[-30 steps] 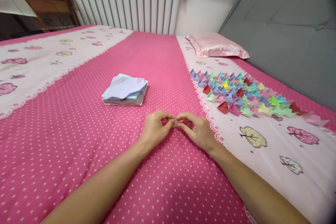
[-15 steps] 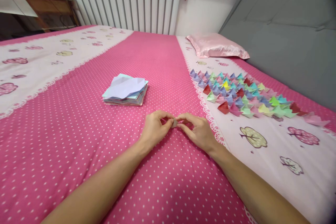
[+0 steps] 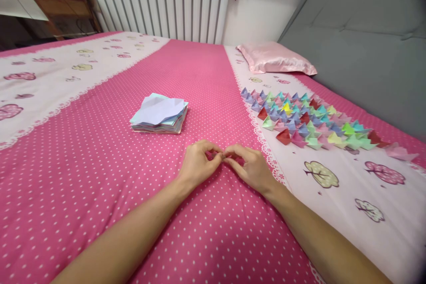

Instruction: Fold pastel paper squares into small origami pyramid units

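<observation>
My left hand (image 3: 200,159) and my right hand (image 3: 250,164) meet fingertip to fingertip, low over the pink dotted bedspread. Both are closed in a pinch on a small folded piece of paper (image 3: 223,156). Only a greyish sliver of it shows between the fingers; its shape is hidden. Beyond my left hand lies a stack of paper sheets (image 3: 159,113), with a pale lilac sheet on top. To the right of my right hand, several small folded paper boats (image 3: 313,126) in many colours stand in rows.
The bedspread (image 3: 199,71) has a pink dotted middle and white printed bands. A pink satin pillow (image 3: 276,57) lies by the grey padded headboard (image 3: 362,40). Behind the bed are a white radiator (image 3: 159,6) and a pipe. A wooden table (image 3: 63,9) stands at the far left.
My fingertips have drawn closer together around the folded paper, and less of it shows than before. My left thumb has shifted slightly up and right. The stack and boats stay put.
</observation>
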`<state>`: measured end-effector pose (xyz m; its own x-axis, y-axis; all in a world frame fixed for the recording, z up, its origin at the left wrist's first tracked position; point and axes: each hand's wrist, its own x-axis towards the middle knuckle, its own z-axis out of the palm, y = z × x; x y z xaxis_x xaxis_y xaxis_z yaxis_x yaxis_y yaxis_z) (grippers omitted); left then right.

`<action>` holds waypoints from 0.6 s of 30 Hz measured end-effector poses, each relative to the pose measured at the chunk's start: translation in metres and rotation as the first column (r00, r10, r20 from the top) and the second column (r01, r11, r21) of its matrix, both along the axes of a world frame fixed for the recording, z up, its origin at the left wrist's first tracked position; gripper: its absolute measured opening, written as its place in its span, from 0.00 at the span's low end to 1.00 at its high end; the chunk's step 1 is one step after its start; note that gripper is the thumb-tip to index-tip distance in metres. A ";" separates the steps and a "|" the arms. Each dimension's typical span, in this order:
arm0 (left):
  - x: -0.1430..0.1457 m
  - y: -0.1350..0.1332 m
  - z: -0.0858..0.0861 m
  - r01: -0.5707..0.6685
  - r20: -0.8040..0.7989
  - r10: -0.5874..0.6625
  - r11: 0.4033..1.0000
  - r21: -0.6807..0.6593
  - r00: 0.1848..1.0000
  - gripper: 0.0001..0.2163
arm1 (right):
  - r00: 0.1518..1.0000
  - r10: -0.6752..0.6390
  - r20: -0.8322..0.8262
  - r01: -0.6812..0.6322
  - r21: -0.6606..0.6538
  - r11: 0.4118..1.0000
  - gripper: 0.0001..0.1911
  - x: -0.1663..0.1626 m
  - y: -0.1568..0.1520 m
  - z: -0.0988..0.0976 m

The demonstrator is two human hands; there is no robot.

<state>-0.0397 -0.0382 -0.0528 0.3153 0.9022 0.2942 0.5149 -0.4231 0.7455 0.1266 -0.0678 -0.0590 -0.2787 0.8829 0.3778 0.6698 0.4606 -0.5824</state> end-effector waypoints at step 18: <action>0.000 0.001 -0.001 -0.045 0.008 0.046 0.998 -0.047 0.999 0.07 | 0.970 -0.013 0.242 -0.005 0.073 0.997 0.05 -0.001 -0.003 0.005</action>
